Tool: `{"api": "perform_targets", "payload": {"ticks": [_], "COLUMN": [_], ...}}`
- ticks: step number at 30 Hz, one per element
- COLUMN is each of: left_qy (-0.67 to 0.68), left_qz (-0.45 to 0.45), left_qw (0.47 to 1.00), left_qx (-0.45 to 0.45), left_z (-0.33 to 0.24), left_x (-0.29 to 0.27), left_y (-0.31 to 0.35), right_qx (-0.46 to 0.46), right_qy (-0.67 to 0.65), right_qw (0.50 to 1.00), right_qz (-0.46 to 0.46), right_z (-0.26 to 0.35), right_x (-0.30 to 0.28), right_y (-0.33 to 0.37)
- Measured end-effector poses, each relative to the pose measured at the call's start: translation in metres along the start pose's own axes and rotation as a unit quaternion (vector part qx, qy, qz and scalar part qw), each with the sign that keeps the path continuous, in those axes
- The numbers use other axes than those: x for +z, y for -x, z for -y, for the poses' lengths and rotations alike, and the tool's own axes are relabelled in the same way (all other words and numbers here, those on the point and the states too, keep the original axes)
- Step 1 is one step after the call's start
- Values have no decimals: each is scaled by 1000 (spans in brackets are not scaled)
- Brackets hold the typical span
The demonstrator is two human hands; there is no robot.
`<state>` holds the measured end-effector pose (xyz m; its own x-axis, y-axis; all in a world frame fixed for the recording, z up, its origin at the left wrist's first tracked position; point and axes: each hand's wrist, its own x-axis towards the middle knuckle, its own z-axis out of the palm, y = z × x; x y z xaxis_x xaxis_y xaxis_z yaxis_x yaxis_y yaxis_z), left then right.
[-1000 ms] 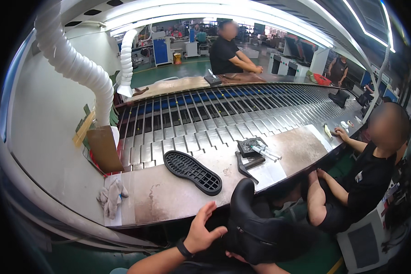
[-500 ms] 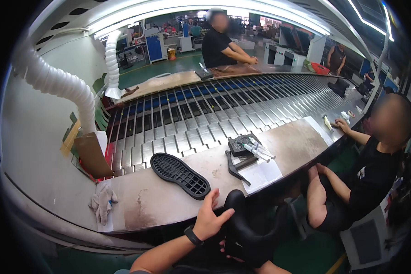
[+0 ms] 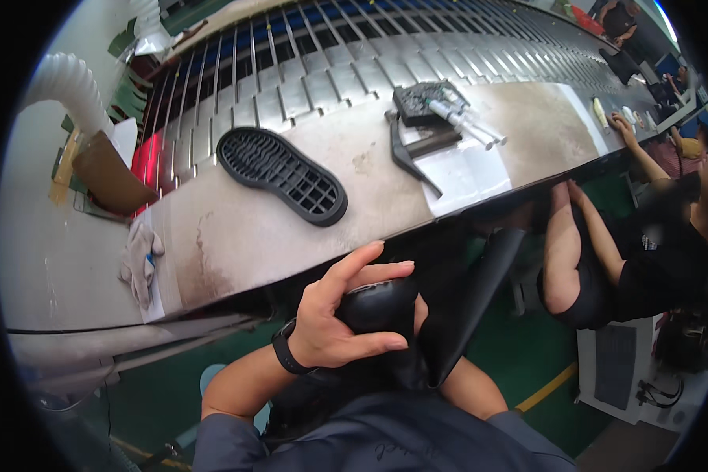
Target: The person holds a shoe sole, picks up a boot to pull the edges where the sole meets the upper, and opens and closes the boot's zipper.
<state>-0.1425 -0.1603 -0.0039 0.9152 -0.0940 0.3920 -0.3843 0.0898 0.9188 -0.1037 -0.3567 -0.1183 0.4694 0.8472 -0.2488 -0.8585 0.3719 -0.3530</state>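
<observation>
A green floor shows beneath a pale, stained table that runs along the near side of a slatted metal conveyor, with a white ribbed duct at the far left. On the table lies a black shoe sole, its gridded side up; to its right are a dark tool with a curved handle, a black block, white tubes and a white sheet. A grey glove rests at the table's left end. At the right, a co-worker sits near the table.

The black boot is off the table, just beyond its near edge, toe toward the left and shaft spreading to the right. The left grip is curved round the toe, fingers on the far side and thumb on the near side. The right grip is mostly hidden by the boot; a little of a finger shows against it, and how tightly it closes I cannot tell.

The boot looks fairly light, probably firm and smooth at the toe, so rather slippery there, with a limp, foldable shaft. The toe and the heel should give the surest hold; the shaft would likely crease.
</observation>
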Motion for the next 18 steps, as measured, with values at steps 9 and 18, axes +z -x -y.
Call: {"api": "perform_targets", "payload": {"ticks": [9, 18], "left_qy": [-67, -91], "left_qz": [-22, 40], "left_qw": [995, 986], "left_qx": [68, 137], "left_z": [-1, 7], "left_x": [8, 0], "left_y": [17, 16], "right_qx": [-49, -146], "right_qy": [96, 264], "right_qw": [988, 947], "right_qz": [-107, -115], "right_z": [-16, -12], "right_x": [-11, -46], "right_y": [2, -4]}}
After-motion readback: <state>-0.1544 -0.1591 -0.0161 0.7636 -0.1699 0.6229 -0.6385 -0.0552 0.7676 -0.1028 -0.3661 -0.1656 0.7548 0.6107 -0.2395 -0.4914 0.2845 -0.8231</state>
